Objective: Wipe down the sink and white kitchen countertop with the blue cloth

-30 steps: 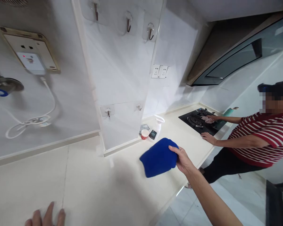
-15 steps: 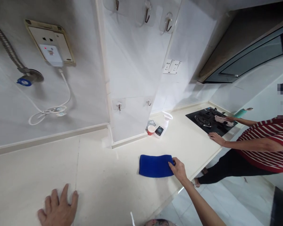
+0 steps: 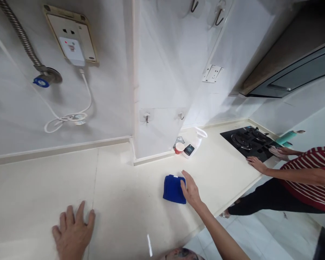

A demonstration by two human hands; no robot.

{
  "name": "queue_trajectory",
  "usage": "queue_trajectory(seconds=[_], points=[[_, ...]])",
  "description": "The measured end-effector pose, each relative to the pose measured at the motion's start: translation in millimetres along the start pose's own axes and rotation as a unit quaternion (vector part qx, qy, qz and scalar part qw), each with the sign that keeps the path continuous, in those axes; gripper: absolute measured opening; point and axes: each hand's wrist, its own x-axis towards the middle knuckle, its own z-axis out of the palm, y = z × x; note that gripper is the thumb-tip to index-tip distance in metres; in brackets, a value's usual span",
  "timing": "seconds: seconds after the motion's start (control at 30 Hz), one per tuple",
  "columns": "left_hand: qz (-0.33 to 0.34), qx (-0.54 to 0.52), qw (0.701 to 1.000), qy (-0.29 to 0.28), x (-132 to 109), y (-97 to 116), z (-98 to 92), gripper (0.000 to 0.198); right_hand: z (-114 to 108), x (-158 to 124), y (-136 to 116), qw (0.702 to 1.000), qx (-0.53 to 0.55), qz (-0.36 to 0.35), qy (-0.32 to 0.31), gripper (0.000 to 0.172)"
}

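A blue cloth (image 3: 174,189), folded into a small square with a white label at its top edge, lies on the cream countertop (image 3: 130,209). At its right edge is my right hand (image 3: 191,190), thumb and fingers apart and stretched out, touching or just over the cloth. My left hand (image 3: 74,231) rests on the counter at the lower left with its fingers spread and nothing in it.
Beyond the cloth stand a white spray bottle (image 3: 193,146) and a red cup (image 3: 179,147) by the wall corner. A co-worker in a striped shirt (image 3: 311,164) wipes by the black gas stove (image 3: 245,139) with a pale cloth (image 3: 278,152). A plugged-in white cord (image 3: 88,94) hangs at left.
The blue cloth has gone from a long strip to a smaller square. My right hand has let go of its right end and moved left. The co-worker's pale cloth has shifted towards the stove's front edge.
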Motion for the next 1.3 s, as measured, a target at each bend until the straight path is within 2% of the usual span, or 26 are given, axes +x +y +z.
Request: queue_trajectory(seconds=[0.07, 0.1, 0.17, 0.27, 0.47, 0.63, 0.73, 0.8, 0.9, 1.0, 1.07, 1.17, 1.23, 1.3], points=[[0.001, 0.001, 1.000, 0.004, -0.1, 0.0, 0.6, 0.077, 16.5, -8.4, 0.0, 0.988, -0.118, -0.088, -0.048, 0.055], [0.002, 0.003, 1.000, 0.004, -0.1, 0.1, 0.9, 0.076, 27.4, -13.4, -1.8, 0.977, -0.163, -0.109, -0.081, 0.055], [0.001, 0.012, 1.000, 0.001, -0.1, 0.3, 1.3, 0.076, 48.9, -22.1, -7.0, 0.959, -0.231, -0.109, -0.125, 0.057], [-0.005, 0.025, 1.000, 0.000, -0.2, -0.5, 1.3, 0.076, 67.4, -26.9, -13.1, 0.945, -0.283, -0.083, -0.138, 0.059], [-0.003, 0.011, 1.000, -0.007, 1.5, -4.3, 0.4, 0.080, 68.1, -23.0, -15.1, 0.942, -0.295, -0.077, -0.139, 0.060], [-0.027, -0.008, 1.000, -0.008, 5.8, -5.7, 2.2, 0.083, 69.0, -47.7, -27.7, 0.949, -0.261, -0.094, -0.153, 0.064], [-0.019, -0.005, 1.000, 0.001, 6.7, -5.1, 2.2, 0.082, 54.7, -73.2, -26.8, 0.945, -0.219, -0.159, -0.186, 0.068], [-0.009, 0.002, 1.000, 0.001, 6.0, -3.4, 0.5, 0.082, 33.2, -88.2, -13.5, 0.932, -0.196, -0.210, -0.219, 0.070], [-0.005, 0.009, 1.000, -0.011, 4.1, 0.4, -3.0, 0.084, -11.6, -100.0, 28.3, 0.926, -0.200, -0.229, -0.226, 0.070], [-0.013, 0.012, 1.000, -0.012, 2.2, 3.2, -4.5, 0.084, -55.4, -95.7, 82.1, 0.932, -0.241, -0.192, -0.191, 0.064], [-0.015, 0.012, 1.000, -0.010, 1.0, 3.0, -3.6, 0.082, -75.8, -84.1, 112.7, 0.934, -0.275, -0.153, -0.171, 0.059], [-0.010, 0.009, 1.000, -0.012, -0.2, 0.1, -0.4, 0.077, -83.7, -55.8, 135.7, 0.933, -0.320, -0.073, -0.148, 0.055], [-0.008, 0.010, 1.000, -0.014, 0.3, -2.6, 2.0, 0.075, -72.7, -31.9, 132.9, 0.933, -0.342, -0.003, -0.116, 0.055], [-0.009, 0.013, 1.000, -0.013, 1.7, -5.5, 4.4, 0.075, -51.5, -5.6, 118.2, 0.928, -0.356, 0.087, -0.071, 0.056]])
